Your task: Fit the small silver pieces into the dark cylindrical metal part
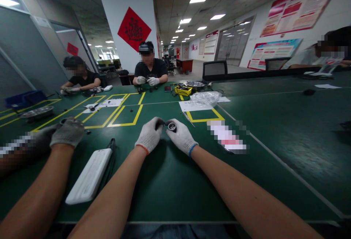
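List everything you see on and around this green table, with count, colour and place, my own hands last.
small round part: one, black and silvery, held between both hands
flat white case: one, white, on the table by the left forearm
table: one, green, with yellow taped boxes
yellow device: one, mid-table, far side
clear plastic bag: one, beside the yellow device
metal tray: one, silvery, far left
blue bin: one, far left edge
co-worker's gloved hand: one, grey, left of the case
seated people: three across the table
left hand: white glove, on the part
right hand: white glove, on the part
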`<state>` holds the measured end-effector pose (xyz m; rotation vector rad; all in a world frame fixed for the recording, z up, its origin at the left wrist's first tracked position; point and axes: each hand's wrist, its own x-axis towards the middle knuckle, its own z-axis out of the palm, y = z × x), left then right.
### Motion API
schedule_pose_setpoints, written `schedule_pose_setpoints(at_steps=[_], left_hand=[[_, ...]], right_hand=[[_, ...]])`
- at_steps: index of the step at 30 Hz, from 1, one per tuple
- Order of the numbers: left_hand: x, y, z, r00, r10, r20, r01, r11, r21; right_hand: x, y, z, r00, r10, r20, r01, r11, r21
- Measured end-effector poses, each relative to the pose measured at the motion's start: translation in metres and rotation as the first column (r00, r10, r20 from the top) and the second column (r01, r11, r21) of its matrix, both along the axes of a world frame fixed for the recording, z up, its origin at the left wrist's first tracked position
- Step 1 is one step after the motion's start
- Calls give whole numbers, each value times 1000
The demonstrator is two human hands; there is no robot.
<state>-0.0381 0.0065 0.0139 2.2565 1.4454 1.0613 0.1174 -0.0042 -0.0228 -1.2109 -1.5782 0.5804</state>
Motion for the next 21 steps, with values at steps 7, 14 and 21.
schedule_pose_setpoints(at_steps=[7,14,21], left_hand=[[2,6,-3,958,-82,273,94,995,-29],[3,3,1,915,-112,387,142,989,-49],[8,-2,3,905,-171,389,210,976,-59]], right_hand=[[-1,-2,1,1000,-3,-23,4,1000,31],[-3,-2,1,998,-27,-62,30,998,49],[-3,1,-1,996,-48,-81,55,995,85]])
